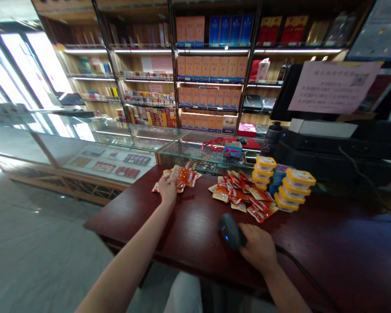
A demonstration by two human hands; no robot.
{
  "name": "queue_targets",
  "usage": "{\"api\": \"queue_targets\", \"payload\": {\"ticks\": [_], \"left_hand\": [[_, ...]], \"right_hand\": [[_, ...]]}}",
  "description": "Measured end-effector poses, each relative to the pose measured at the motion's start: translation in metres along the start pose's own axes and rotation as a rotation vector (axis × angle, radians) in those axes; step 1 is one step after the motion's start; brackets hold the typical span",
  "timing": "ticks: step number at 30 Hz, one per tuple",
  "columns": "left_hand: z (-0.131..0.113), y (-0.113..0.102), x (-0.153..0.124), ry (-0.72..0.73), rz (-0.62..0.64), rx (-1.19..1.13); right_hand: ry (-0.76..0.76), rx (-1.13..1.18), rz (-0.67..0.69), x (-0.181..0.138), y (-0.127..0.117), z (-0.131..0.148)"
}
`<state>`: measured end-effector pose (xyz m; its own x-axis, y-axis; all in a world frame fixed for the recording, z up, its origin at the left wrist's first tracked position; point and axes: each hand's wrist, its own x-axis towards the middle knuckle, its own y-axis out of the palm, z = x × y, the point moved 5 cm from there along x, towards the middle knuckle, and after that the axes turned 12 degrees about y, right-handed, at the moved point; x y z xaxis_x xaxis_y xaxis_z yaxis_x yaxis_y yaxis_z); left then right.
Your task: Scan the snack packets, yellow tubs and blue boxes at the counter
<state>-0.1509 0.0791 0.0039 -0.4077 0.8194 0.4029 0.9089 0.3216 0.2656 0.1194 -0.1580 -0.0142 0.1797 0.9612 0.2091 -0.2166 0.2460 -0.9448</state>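
My left hand is closed on a small snack packet at the desk's far left. It is over a loose heap of orange-and-cream snack packets. Its fingertips are partly hidden and a little blurred. My right hand grips a dark barcode scanner with a small blue light, low over the front of the desk. The scanner's head points left and its black cable trails off to the right. Between the hands, farther back, lies a larger pile of the same orange packets.
Stacked yellow-lidded tubs stand right of the larger pile, with a second stack behind it. A glass display counter borders the dark red desk at the back. A monitor with a pink sheet stands at right.
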Motion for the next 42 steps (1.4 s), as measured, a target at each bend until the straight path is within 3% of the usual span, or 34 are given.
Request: {"api": "queue_targets", "payload": {"ticks": [3,6,12,16,19,34,42], "left_hand": [[0.009,-0.001,-0.038,-0.07,0.028,-0.124],[0.012,-0.006,-0.058,-0.09,0.044,-0.165],[0.014,-0.006,-0.067,-0.126,0.117,-0.088],[0.014,-0.003,-0.068,-0.13,0.13,-0.073],[0.014,-0.004,-0.069,-0.121,0.128,-0.077],[0.006,-0.002,-0.071,-0.087,0.156,-0.037],[0.002,-0.004,-0.07,-0.066,0.095,-0.099]], "right_hand": [[-0.017,0.001,0.013,0.0,0.001,-0.002],[-0.029,0.017,0.039,0.0,-0.002,0.001],[0.074,0.276,0.066,0.007,-0.024,0.026],[0.023,0.529,0.071,0.016,-0.033,0.051],[-0.01,0.589,0.096,0.018,-0.036,0.065],[-0.037,0.506,0.084,0.017,-0.04,0.073],[0.002,0.124,0.012,0.004,-0.017,0.022]]}}
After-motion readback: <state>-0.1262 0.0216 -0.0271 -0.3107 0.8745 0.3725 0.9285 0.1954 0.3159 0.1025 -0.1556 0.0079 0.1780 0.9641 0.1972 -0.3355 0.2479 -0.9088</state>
